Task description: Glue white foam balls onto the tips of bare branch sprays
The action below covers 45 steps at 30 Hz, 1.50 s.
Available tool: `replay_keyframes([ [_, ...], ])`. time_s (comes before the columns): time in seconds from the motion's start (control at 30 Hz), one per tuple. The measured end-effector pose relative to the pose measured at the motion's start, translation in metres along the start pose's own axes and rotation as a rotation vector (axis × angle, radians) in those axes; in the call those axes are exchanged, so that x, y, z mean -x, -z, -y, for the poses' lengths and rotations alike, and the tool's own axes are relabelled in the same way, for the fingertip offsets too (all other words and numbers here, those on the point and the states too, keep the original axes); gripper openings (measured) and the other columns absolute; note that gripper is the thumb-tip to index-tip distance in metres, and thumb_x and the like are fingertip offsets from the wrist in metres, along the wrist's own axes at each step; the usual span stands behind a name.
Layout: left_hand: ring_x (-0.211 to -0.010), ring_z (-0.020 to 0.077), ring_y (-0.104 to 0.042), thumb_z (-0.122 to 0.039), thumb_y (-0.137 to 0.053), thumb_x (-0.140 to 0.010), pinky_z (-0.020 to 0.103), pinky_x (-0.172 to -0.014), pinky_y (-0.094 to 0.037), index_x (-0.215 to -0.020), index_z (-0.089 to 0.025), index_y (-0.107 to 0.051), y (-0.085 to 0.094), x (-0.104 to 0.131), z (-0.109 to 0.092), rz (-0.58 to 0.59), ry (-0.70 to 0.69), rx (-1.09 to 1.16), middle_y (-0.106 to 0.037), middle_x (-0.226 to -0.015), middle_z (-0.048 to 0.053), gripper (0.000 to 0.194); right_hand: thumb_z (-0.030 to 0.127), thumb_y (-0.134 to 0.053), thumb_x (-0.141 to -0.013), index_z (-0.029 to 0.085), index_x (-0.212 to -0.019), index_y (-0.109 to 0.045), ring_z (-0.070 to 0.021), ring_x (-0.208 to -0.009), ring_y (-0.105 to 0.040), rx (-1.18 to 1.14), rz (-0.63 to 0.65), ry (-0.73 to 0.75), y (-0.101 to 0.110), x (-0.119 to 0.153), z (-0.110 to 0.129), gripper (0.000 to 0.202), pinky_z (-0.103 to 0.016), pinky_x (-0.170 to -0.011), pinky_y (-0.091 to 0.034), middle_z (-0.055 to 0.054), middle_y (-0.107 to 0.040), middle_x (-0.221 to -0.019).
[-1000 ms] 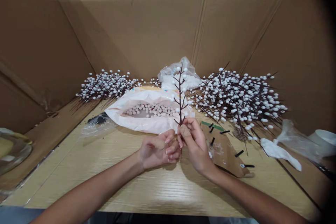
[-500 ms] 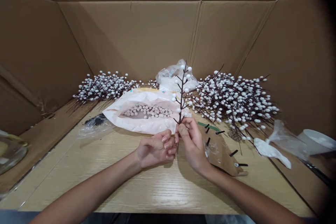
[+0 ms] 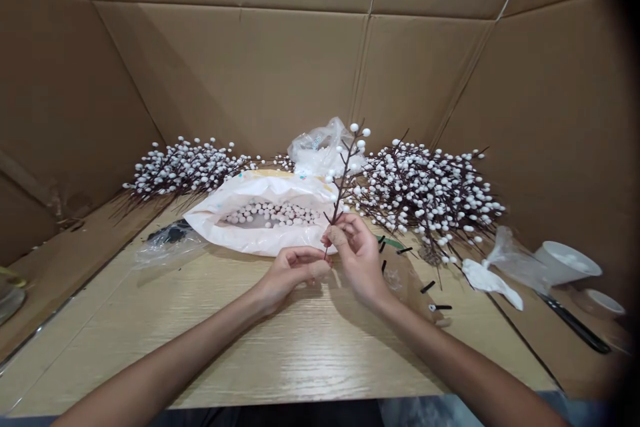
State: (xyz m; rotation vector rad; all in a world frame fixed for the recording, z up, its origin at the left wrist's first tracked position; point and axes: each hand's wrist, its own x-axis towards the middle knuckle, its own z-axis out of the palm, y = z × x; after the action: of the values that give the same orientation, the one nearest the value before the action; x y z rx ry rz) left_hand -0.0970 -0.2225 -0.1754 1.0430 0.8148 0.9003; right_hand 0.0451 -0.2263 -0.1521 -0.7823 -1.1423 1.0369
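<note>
Upright and leaning slightly right, a brown artificial berry branch with white berries on its twigs rises above my hands. My right hand pinches it low on the stem between thumb and fingers. Just below, my left hand has thumb and fingers closed around the thin bottom end of the stem. Behind them lies an open white bag with many loose white berries inside, overlapped slightly by the right hand and branch.
Piles of berry branches lie at the back left and right, with a clear plastic bag between. Black strips lie right of my hand. A white cup and a black-handled tool sit far right. Cardboard walls surround the table.
The branch has tilted to the right. My left hand has moved in from curled fingers beside the stem to pinching its bottom end. The view has turned slightly right.
</note>
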Motion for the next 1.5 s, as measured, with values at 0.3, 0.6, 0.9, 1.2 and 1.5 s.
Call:
replay_keyframes([
  [0.3, -0.083, 0.0176, -0.058, -0.030, -0.055, -0.089, 0.025, -0.076, -0.043, -0.091, -0.011, -0.072, -0.004, 0.007, 0.003, 0.035, -0.402, -0.690, -0.070, -0.088, 0.006, 0.025, 0.026, -0.065, -0.072, 0.019, -0.081, -0.051, -0.0118, -0.068, -0.058, 0.001, 0.011, -0.128, -0.002, -0.002, -0.002, 0.018, -0.024, -0.066, -0.045, 0.003, -0.057, -0.070],
  [0.6, -0.075, 0.0163, -0.059, -0.028, -0.054, -0.088, 0.023, -0.070, -0.046, -0.082, -0.011, -0.068, -0.005, 0.008, 0.004, -0.044, -0.461, -0.704, -0.067, -0.077, 0.004, 0.023, 0.023, -0.069, -0.064, 0.020, -0.097, -0.053, -0.0150, -0.079, -0.059, -0.096, 0.068, -0.303, -0.002, 0.003, -0.003, 0.037, -0.027, -0.070, -0.046, -0.001, -0.063, -0.087],
  [0.9, -0.097, 0.0226, -0.065, -0.013, -0.059, -0.080, 0.031, -0.085, -0.050, -0.102, -0.014, -0.072, -0.001, 0.008, 0.007, -0.029, -0.507, -0.609, -0.072, -0.105, 0.010, 0.026, 0.011, -0.068, -0.052, 0.021, -0.099, -0.055, -0.0160, -0.090, -0.060, -0.074, 0.170, -0.443, -0.013, 0.017, -0.007, 0.050, -0.027, -0.077, -0.048, -0.002, -0.062, -0.101],
  [1.2, -0.093, 0.0220, -0.066, -0.016, -0.060, -0.081, 0.029, -0.082, -0.050, -0.101, -0.014, -0.073, -0.003, 0.011, 0.005, -0.052, -0.489, -0.604, -0.073, -0.101, 0.009, 0.024, 0.012, -0.068, -0.053, 0.020, -0.098, -0.055, -0.0163, -0.089, -0.061, -0.018, 0.217, -0.433, -0.011, 0.015, -0.009, 0.048, -0.028, -0.079, -0.047, -0.004, -0.062, -0.104],
  [1.5, -0.082, 0.0192, -0.065, -0.007, -0.055, -0.077, 0.025, -0.073, -0.048, -0.090, -0.013, -0.072, -0.004, 0.013, 0.004, -0.026, -0.468, -0.624, -0.072, -0.087, 0.004, 0.022, 0.015, -0.066, -0.060, 0.019, -0.099, -0.055, -0.0130, -0.079, -0.059, 0.086, 0.305, -0.392, -0.007, 0.015, -0.013, 0.041, -0.023, -0.068, -0.044, 0.000, -0.061, -0.090],
])
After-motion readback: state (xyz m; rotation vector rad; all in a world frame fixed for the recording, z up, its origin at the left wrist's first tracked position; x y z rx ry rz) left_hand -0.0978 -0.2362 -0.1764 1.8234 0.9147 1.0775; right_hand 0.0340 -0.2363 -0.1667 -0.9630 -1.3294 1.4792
